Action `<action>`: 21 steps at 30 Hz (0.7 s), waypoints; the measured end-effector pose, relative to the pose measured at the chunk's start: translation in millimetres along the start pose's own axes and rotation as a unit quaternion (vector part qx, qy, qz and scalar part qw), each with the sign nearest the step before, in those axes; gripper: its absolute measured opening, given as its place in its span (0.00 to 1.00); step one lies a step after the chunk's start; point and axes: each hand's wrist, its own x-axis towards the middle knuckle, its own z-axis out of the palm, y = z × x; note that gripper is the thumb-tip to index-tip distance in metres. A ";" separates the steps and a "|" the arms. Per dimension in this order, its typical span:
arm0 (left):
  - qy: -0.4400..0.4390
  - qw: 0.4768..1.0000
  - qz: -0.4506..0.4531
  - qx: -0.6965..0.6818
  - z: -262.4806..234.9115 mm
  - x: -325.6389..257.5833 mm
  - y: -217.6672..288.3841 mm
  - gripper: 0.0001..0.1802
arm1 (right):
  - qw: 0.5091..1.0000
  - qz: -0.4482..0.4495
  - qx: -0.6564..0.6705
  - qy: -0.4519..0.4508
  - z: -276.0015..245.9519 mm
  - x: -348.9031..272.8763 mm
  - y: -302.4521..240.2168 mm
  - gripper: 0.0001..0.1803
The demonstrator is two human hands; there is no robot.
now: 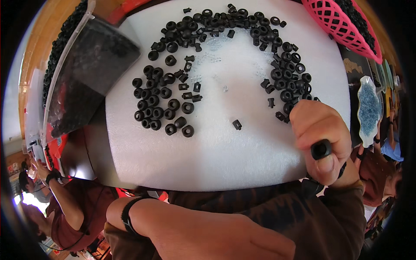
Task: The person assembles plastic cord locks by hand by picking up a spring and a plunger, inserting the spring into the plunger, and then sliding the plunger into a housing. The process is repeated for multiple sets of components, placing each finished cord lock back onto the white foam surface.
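White sheet supports the work: nearest, left hand, finger state indeterminable; then right hand, clamped on one black cap, apparently a holding step next requiring steady grip; beyond, loose black parts.

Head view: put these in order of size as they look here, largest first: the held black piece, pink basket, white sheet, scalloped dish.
1. White sheet
2. Pink basket, partly cut off at the top edge
3. Scalloped dish
4. Black piece in the right hand
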 end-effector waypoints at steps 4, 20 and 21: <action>-0.017 0.999 -0.013 0.029 -13.0 2.6 3.3 0.13 | 0.998 0.055 -0.007 0.010 4.1 1.9 -7.3 0.15; 0.041 0.997 -0.057 0.011 -32.9 4.0 12.0 0.11 | 0.994 0.089 0.053 0.035 4.7 4.1 4.2 0.15; 0.055 0.997 -0.057 0.007 -34.1 2.5 12.6 0.11 | 0.992 0.094 0.066 0.051 6.5 6.1 6.3 0.15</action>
